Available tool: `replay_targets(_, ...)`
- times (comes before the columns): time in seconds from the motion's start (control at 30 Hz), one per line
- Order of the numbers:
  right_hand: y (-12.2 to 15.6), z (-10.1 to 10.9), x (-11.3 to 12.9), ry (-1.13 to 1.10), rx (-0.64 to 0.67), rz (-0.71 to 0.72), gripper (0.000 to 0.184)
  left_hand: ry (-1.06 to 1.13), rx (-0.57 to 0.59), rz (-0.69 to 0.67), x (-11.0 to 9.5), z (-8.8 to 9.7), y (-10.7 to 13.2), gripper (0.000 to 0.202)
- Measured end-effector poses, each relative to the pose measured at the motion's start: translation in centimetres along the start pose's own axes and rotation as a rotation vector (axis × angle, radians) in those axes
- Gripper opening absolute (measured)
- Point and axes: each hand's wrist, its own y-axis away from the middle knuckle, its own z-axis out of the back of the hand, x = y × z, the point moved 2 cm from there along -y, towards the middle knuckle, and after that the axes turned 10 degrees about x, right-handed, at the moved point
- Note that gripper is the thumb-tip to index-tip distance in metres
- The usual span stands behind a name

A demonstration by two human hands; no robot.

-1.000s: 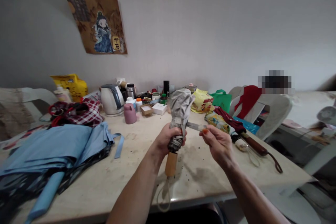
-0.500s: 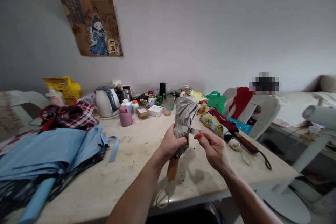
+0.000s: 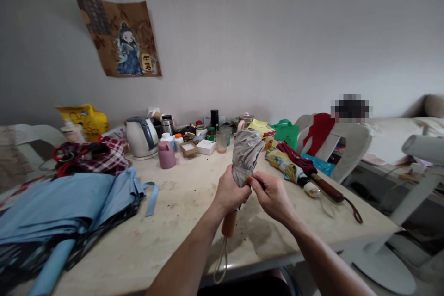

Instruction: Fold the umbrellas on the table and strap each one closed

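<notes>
A folded grey umbrella (image 3: 246,152) with a wooden handle (image 3: 229,223) and a cord loop stands upright over the table (image 3: 180,222). My left hand (image 3: 231,192) is wrapped round its lower canopy. My right hand (image 3: 270,194) presses against the same spot from the right, with the fingertips pinched on the umbrella's closing strap, which is mostly hidden under the fingers.
A large blue umbrella (image 3: 62,203) lies at the left, with a plaid cloth (image 3: 93,155) behind it. A white kettle (image 3: 138,136), a pink bottle (image 3: 166,155), jars and boxes stand at the back. Two folded umbrellas (image 3: 305,171) lie at the right by a white chair (image 3: 350,145).
My right hand has brought the strap, which stretched out to the right, in against the umbrella. Both hands now meet on the canopy.
</notes>
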Motion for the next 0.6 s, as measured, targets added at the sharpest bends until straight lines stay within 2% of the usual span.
replay_targets(0.13, 0.1, 0.1, -0.2, 0.068, 0.08, -0.036, 0.028, -0.119, -0.032, -0.045, -0.1, 0.0, 0.4, 0.046)
replay_targets(0.27, 0.5, -0.3, 0.5, 0.439, 0.225, -0.16, 0.012, -0.164, -0.025, -0.146, 0.3, -0.4, 0.7, 0.062)
replay_targets(0.33, 0.6, -0.5, 1.2, 0.593, 0.261, -0.196, 0.014, -0.106, -0.032, -0.133, 0.5, -0.5, 0.6, 0.061)
replay_targets(0.37, 0.5, -0.5, 1.5, 0.597, 0.257, -0.174, 0.016, -0.043, -0.036, -0.117, 0.5, -0.5, 0.5, 0.056)
replay_targets(0.43, 0.3, -0.4, 2.0, 0.438, 0.179, -0.096, 0.016, 0.164, -0.05, -0.081, 0.3, -0.3, 0.3, 0.044)
replay_targets(0.5, 0.3, -0.3, 1.7, 0.16, 0.036, -0.092, 0.016, 0.417, -0.084, -0.044, 0.2, 0.0, 0.1, 0.037)
replay_targets(0.53, 0.5, -0.5, 1.4, 0.019, -0.007, -0.118, 0.025, 0.532, -0.104, -0.037, 0.1, 0.1, 0.1, 0.037)
replay_targets(0.6, 1.1, -1.6, 0.4, -0.197, 0.019, -0.17, 0.054, 0.709, -0.135, -0.062, 0.1, 0.4, 0.1, 0.042)
